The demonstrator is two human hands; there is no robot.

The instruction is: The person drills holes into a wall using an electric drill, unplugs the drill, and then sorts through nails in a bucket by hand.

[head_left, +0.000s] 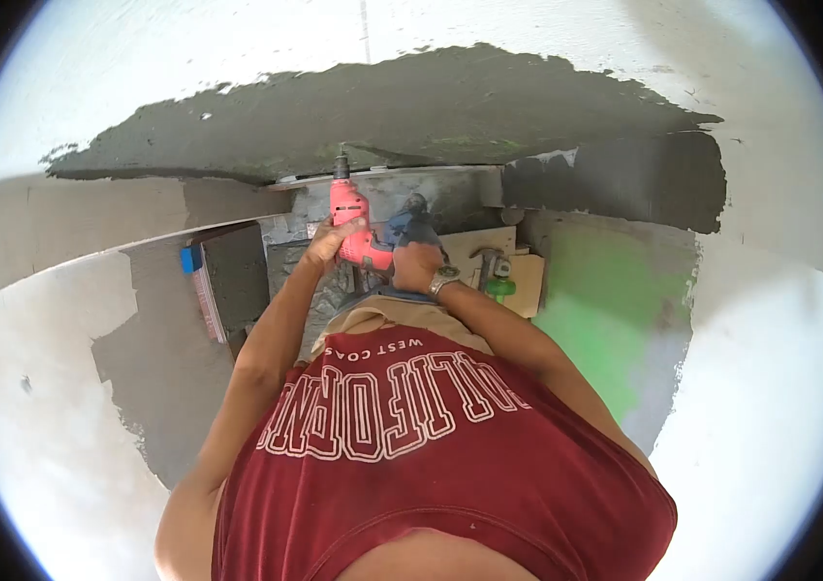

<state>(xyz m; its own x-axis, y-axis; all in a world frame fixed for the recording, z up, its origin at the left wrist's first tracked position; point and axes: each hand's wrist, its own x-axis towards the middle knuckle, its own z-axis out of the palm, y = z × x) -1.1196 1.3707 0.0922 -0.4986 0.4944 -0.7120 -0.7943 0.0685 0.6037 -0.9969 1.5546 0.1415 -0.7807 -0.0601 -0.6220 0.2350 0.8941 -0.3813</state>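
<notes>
steadily, the red drill (349,205) points at the grey patch (411,102), left hand (327,244) cupping its body, right hand (416,268) wrapped round its handle (372,255); best press evenly, square to the patch.

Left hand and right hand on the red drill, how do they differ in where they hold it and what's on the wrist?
The left hand is at the drill's body, nearer the chuck; the right hand is farther back, at the handle end. The right wrist wears a watch, while the left wrist is bare. Both hands are on the same drill.
</notes>
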